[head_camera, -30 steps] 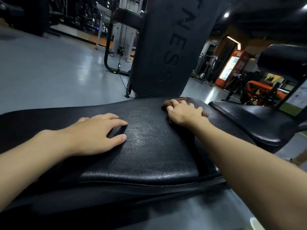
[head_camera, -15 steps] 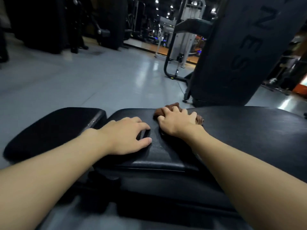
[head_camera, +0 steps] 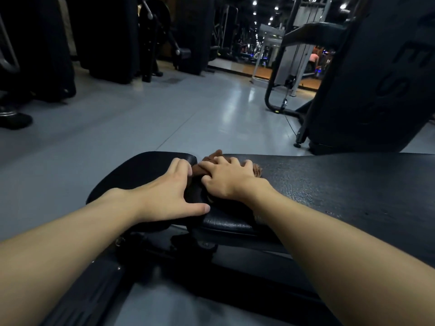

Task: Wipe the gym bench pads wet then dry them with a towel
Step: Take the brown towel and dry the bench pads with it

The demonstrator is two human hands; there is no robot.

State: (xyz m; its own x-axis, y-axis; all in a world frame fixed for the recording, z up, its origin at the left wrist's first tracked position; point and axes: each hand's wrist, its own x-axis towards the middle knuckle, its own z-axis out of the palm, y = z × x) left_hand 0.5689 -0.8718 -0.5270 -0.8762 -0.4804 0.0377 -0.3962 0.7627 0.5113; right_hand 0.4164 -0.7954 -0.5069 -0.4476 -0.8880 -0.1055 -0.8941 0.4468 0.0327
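A black gym bench lies across the lower part of the head view, with a long textured pad (head_camera: 341, 184) on the right and a smaller seat pad (head_camera: 141, 170) on the left. A brown cloth (head_camera: 213, 156) sits at the gap between the two pads. My right hand (head_camera: 226, 177) lies on top of the cloth and presses it down, fingers bent over it. My left hand (head_camera: 169, 196) rests flat on the seat pad with fingers spread, its fingertips touching the cloth's edge. Most of the cloth is hidden under my right hand.
A big black upright pad (head_camera: 376, 78) with embossed letters stands behind the bench at right. Grey floor (head_camera: 141, 114) stretches ahead. Dark gym machines (head_camera: 150, 38) line the back left; a cable machine frame (head_camera: 280, 85) stands at back right. A shoe (head_camera: 14, 120) shows far left.
My right hand has slid the cloth leftward along the long pad to the gap by the seat pad. My left hand has moved left onto the seat pad, and my view has turned left.
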